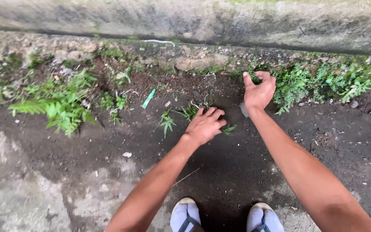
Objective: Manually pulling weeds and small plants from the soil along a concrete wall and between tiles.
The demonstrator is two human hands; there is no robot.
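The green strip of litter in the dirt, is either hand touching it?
No, the green strip lies apart, left of the left hand and right hand.

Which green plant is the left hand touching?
The small weed just beyond the left hand, at its fingertips. The big fern sits far left; the bushy weeds lie past the right hand.

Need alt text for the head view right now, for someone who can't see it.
Seen from above, a person's left hand presses down on small green weeds in dark damp soil, while the right hand hovers half-curled beside a leafy green clump. A mossy grey concrete wall runs along the top; green ferns grow left, and two white sandalled feet show below.
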